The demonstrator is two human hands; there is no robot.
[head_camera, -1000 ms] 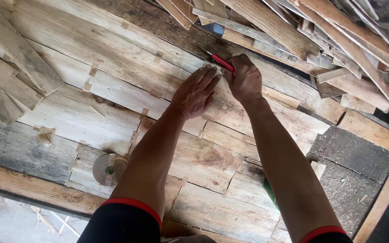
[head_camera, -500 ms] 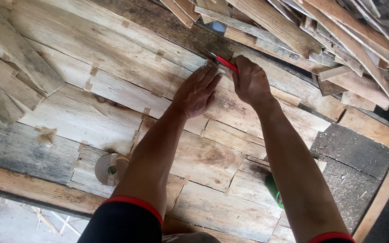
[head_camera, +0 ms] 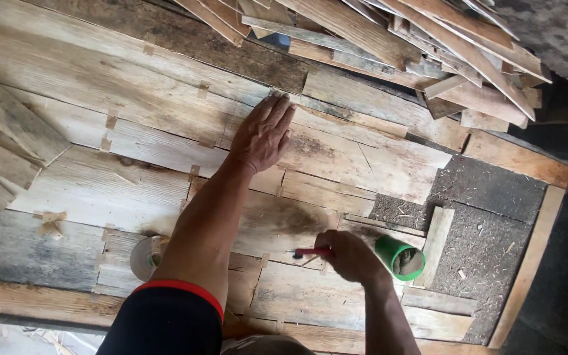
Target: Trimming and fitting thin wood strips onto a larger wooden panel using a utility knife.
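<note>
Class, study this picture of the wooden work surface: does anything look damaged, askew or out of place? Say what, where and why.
Yes. The veneer sheets are patched together unevenly with small tape pieces, and at the right a dark bare board is left uncovered. Loose strips lie piled askew at the top. A green cup lies tipped beside the right hand.

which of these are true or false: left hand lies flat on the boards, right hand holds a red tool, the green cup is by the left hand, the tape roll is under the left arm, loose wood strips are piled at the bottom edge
1. The left hand lies flat on the boards. True.
2. The right hand holds a red tool. True.
3. The green cup is by the left hand. False: it lies on its side beside the right hand.
4. The tape roll is partly under the left arm. True.
5. Loose wood strips are piled at the bottom edge. False: they are piled along the top.
</note>
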